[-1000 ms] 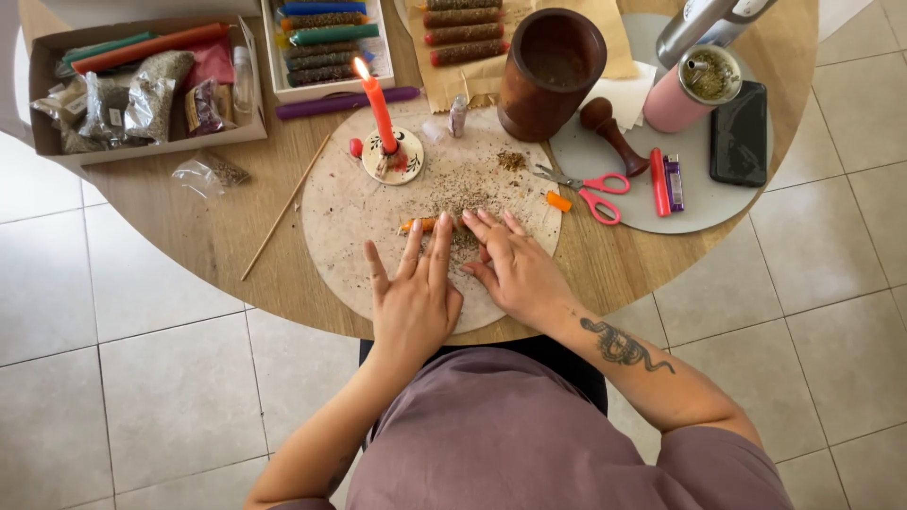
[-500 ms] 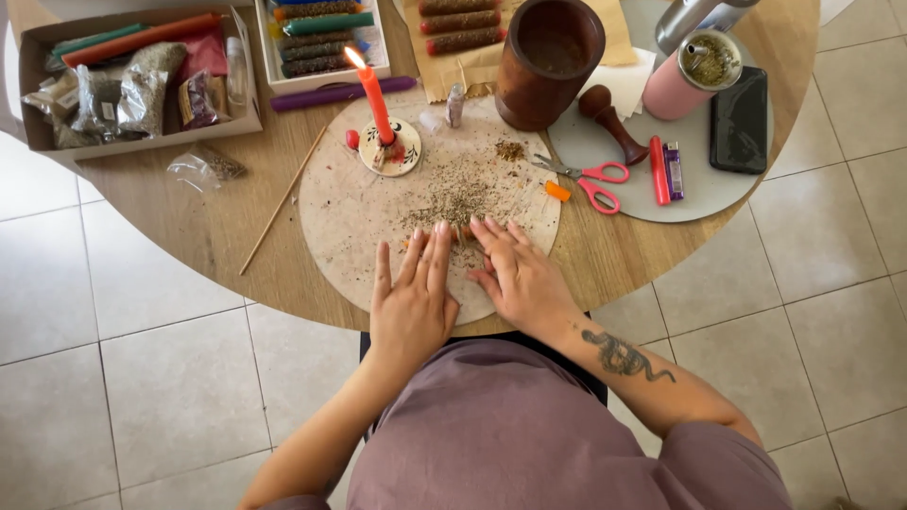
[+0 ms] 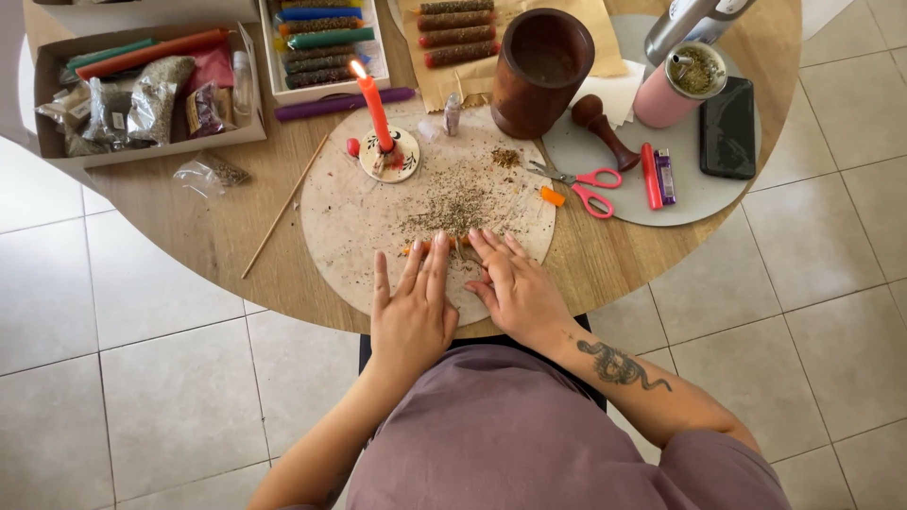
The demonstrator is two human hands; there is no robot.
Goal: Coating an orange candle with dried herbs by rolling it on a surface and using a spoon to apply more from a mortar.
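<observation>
My left hand [image 3: 412, 307] and my right hand [image 3: 510, 283] lie flat, fingers stretched, on a round pale board [image 3: 350, 222] on the wooden table. Under the fingertips of both hands lies a thin orange candle [image 3: 413, 248], mostly hidden, in a scatter of dried herbs [image 3: 455, 201]. Both palms press down on it rather than closing around it. A lit red candle [image 3: 374, 106] stands in a small holder [image 3: 389, 161] at the far side of the board.
A brown wooden mortar [image 3: 540, 66] and pestle [image 3: 603, 127], red scissors [image 3: 578, 182], a lighter [image 3: 665, 176], a dark phone [image 3: 727, 127] and a pink cup [image 3: 678, 83] stand at the right. Boxes of herb bags [image 3: 142, 94] and coloured candles [image 3: 321, 38] sit at the back left. A thin stick [image 3: 283, 206] lies left.
Both hands have slid back towards me across the board, rolling the orange candle through the herbs. The view has shifted slightly.
</observation>
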